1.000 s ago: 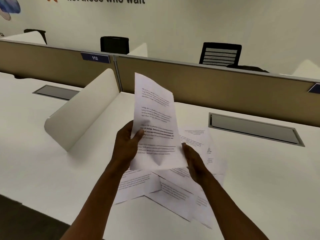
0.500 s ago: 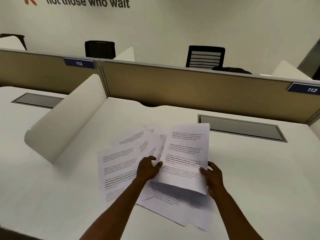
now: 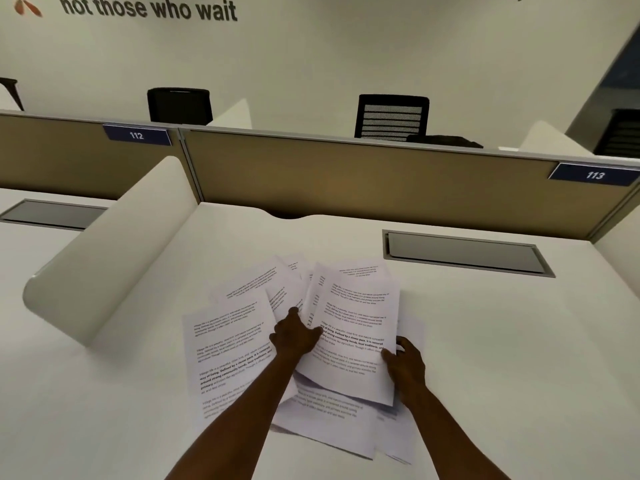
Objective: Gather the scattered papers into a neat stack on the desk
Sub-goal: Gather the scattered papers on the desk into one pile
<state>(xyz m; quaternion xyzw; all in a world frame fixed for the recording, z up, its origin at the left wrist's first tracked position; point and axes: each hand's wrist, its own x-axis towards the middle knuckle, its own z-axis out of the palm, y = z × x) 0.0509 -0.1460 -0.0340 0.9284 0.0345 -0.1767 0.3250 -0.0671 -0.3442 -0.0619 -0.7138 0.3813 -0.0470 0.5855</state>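
Papers [image 3: 239,344] lie fanned across the white desk [image 3: 502,358] in front of the person, overlapping at odd angles, with nothing squared up so far. Both hands hold one sheet [image 3: 353,334], perhaps a few together, just above the middle of the spread. The left hand [image 3: 294,336] pinches its left edge, thumb on the printed face and fingers hidden beneath. The right hand [image 3: 403,360] grips the lower right edge with fingers curled around it. The sheet tilts slightly and its near edge casts a shadow on the pages under it, so it seems raised off them, not lying flat.

As for progress, the job looks barely begun. Of the sheets in view, only the held one is being handled. One large page lies to the left of the left forearm, several more fan out toward the beige partition [image 3: 346,181], and others stick out below and to the right of the held sheet. None shares an edge line with its neighbour.

What remains, by my reading, is nearly everything: collecting each loose page onto one pile, then aligning the sides and setting the pile flat. How many pages there are in all cannot be counted from this view.
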